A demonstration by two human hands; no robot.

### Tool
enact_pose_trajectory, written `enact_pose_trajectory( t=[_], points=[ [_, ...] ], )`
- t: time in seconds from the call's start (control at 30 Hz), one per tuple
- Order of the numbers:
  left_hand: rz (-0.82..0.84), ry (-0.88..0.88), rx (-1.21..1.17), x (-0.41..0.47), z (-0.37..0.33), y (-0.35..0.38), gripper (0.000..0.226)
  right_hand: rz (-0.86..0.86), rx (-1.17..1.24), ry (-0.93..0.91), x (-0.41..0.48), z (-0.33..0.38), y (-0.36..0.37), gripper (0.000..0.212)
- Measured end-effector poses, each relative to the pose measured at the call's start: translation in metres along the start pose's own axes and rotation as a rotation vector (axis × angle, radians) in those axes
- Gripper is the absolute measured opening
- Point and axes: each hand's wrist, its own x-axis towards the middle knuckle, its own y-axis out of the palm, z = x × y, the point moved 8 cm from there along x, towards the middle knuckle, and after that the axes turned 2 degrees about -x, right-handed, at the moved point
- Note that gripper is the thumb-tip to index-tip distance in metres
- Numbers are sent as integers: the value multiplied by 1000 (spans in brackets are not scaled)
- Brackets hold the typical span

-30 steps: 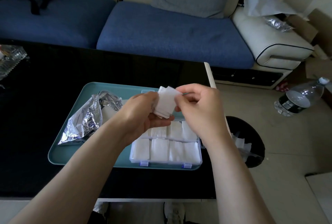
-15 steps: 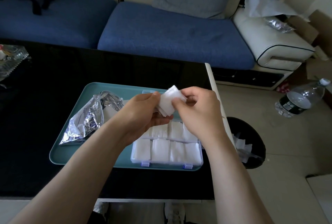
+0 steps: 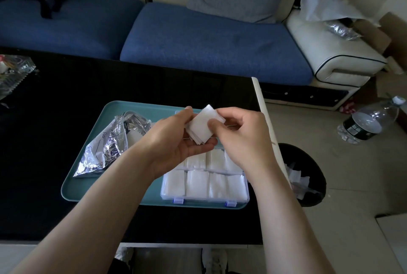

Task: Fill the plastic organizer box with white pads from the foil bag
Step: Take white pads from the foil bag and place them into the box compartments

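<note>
A small stack of white pads is held above the clear plastic organizer box. My left hand cradles the stack from below with fingers and thumb curled round it. My right hand pinches the top pad at its right edge. Several compartments of the box hold white pads; its far part is hidden behind my hands. The crumpled foil bag lies open on the left of the teal tray, next to the box.
The tray sits on a black glossy table whose right edge is close to the box. A black bin with white scraps stands on the floor right of it. A plastic bottle lies further right. A blue sofa runs behind.
The stack has tilted and turned slightly in my hands, and my right thumb and fingers have shifted along the top pad. Both hands stay above the box.
</note>
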Motion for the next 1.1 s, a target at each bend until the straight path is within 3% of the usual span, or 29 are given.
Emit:
enact_pose_trajectory(
  t=[0.1, 0.23, 0.43, 0.6, 0.77, 0.87, 0.97, 1.1],
  points=[
    [-3, 1, 5, 1, 2, -1, 39, -4, -168, -64, -2, 3, 7, 28],
    [20, 37, -19, 2, -1, 3, 32, 124, -276, -90, -5, 9, 25, 49],
    [-29, 92, 1, 4, -4, -1, 28, 178, -386, -135, -9, 13, 40, 51],
    [-37, 106, 100, 7, -3, -5, 29, 201, -325, -154, -14, 20, 40, 47],
    [-14, 126, 196, 9, -4, -3, 38, 124, -110, -132, -8, 16, 26, 21],
    [55, 101, 226, 10, 0, 2, 44, 152, -28, -100, -4, 10, 23, 20],
    [-60, 156, 559, 9, -4, -6, 40, 93, -96, -135, -2, 7, 14, 21],
    [-148, 448, 1177, 8, -18, -9, 19, -48, -217, -76, 0, -7, -6, 34]
  ],
)
